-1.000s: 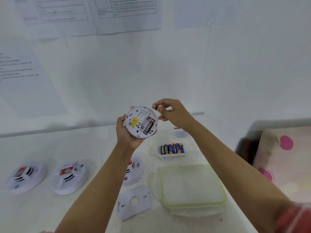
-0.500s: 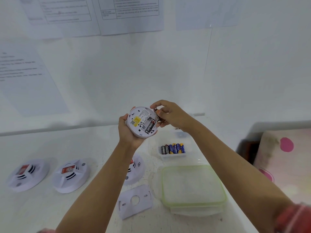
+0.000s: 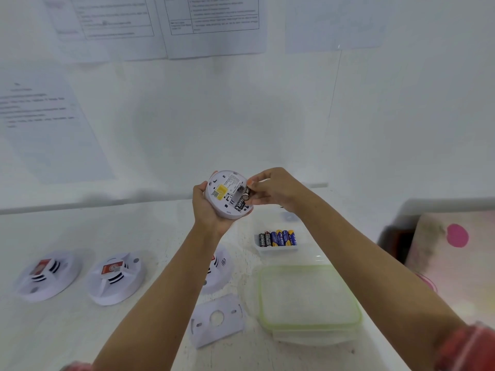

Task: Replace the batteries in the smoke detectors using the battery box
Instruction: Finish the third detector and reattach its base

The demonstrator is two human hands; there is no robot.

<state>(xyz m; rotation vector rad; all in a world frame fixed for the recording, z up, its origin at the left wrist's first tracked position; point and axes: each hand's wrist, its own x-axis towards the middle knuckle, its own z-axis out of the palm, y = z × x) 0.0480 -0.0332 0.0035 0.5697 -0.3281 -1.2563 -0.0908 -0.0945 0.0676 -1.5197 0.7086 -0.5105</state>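
The left hand [image 3: 209, 210] cradles the smoke detector [image 3: 223, 183] from beneath, fingers curled round its rim, with the open back face tilted toward the camera. The right hand [image 3: 278, 191] pinches a battery [image 3: 247, 193] between thumb and fingertips and holds it at the edge of the compartment nearest that hand, just beside a black cell [image 3: 240, 204] that appears already seated. The step in hand is judged to be the insertion of the second cell. To do it well, keep the left hand steady as a brace, confirm the polarity marks in the bay (too small to read here), set the spring end first, then press the free end down until it lies level with its neighbour. Do not release the pinch before the battery sits between both contacts — a cell let go early may drop. The battery box [image 3: 277, 247] stands on the table [image 3: 134, 236] below the right hand, holding a row of spare cells. A mounting plate [image 3: 217, 319] lies on the table below the left forearm — probably the cover to refit next.
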